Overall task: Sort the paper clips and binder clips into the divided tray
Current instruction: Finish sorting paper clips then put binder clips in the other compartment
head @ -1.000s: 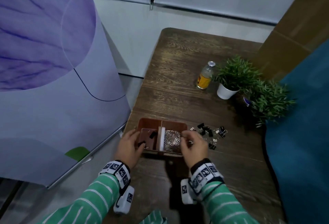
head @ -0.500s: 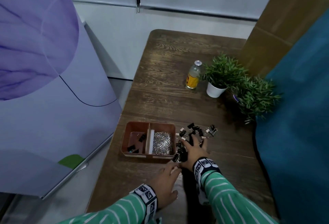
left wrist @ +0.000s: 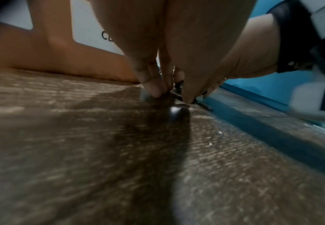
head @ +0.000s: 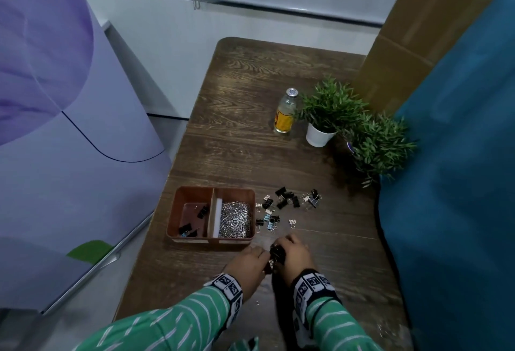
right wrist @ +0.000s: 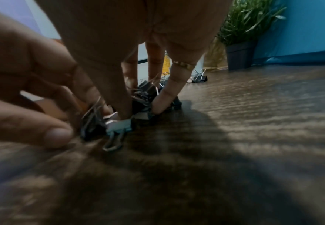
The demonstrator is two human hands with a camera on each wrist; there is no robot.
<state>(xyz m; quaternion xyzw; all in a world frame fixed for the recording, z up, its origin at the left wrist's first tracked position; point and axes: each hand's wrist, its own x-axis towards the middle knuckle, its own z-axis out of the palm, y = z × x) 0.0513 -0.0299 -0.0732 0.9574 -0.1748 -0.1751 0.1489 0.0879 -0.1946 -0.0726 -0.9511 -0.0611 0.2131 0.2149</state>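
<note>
The brown divided tray (head: 178, 211) stands on the wooden table. Its left compartment holds a few black binder clips (head: 203, 211); its right compartment is full of silver paper clips (head: 235, 219). Loose binder clips (head: 281, 201) lie to the right of the tray. In front of the tray's right corner, my left hand (head: 257, 257) and right hand (head: 285, 249) close from both sides on a bunch of binder clips (head: 277, 254). In the right wrist view my right fingers (right wrist: 165, 99) curl round black clips (right wrist: 144, 94) and a pale blue clip (right wrist: 119, 125), with my left thumb (right wrist: 52, 135) against them.
A glass bottle (head: 284, 112) with a yellow label, a plant in a white pot (head: 319, 136) and a second plant (head: 381, 147) stand at the back right. A blue fabric surface (head: 451, 183) borders the table's right side. A purple-white panel (head: 69, 127) stands left.
My right hand has dragged a bunch of binder clips from beside the tray toward me. My left hand has come in from the left to meet it.
</note>
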